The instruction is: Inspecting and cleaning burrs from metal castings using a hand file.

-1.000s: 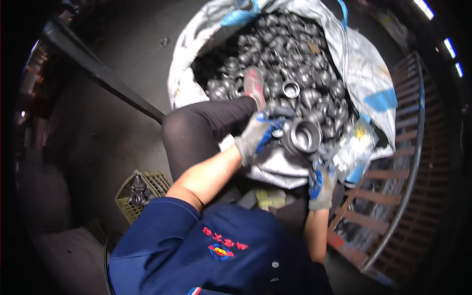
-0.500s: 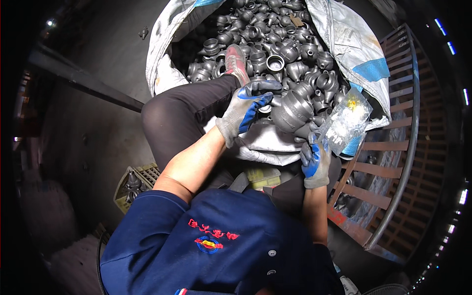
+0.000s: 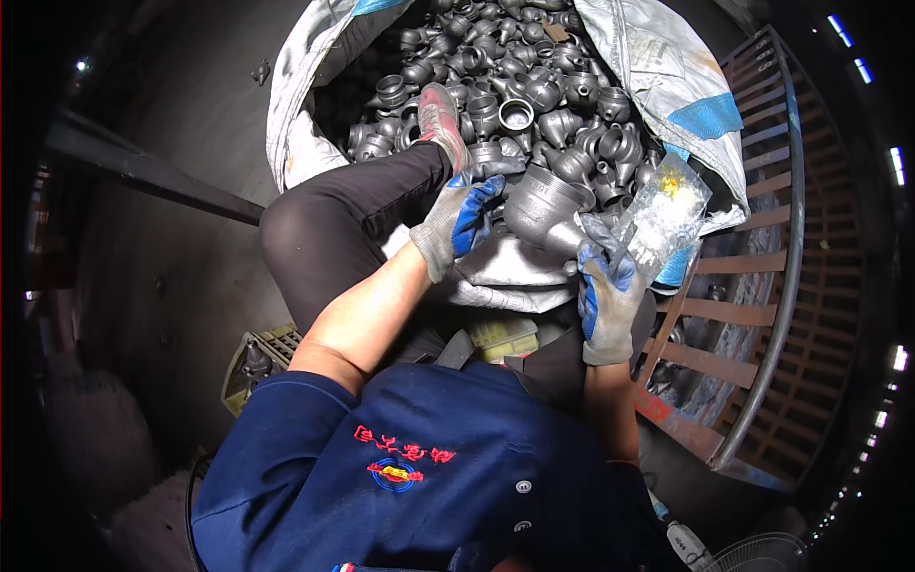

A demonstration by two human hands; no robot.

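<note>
A grey metal casting (image 3: 548,205), with a wide ribbed round mouth and a narrow spout-like end, is held above the near rim of the bag. My right hand (image 3: 610,291), in a grey glove with a blue palm, is closed around its narrow end. The wide mouth tilts up and away from me. My left hand (image 3: 462,219), gloved alike, is just left of the casting, apart from it. Its fingers reach out to the right, and I see nothing held in them. Many similar castings (image 3: 562,124) fill the large white woven bag (image 3: 658,57) in front of me.
My red shoe (image 3: 439,119) rests among the castings. A clear plastic packet (image 3: 662,219) hangs by the bag's right rim. On the right stands a rusty metal rack (image 3: 729,310). A yellowish crate (image 3: 233,377) holding castings sits at left, and a fan (image 3: 762,553) at lower right.
My right hand has moved up and taken the casting's narrow end. The casting has turned, its wide mouth now upward. My left hand has drawn slightly away from it.
</note>
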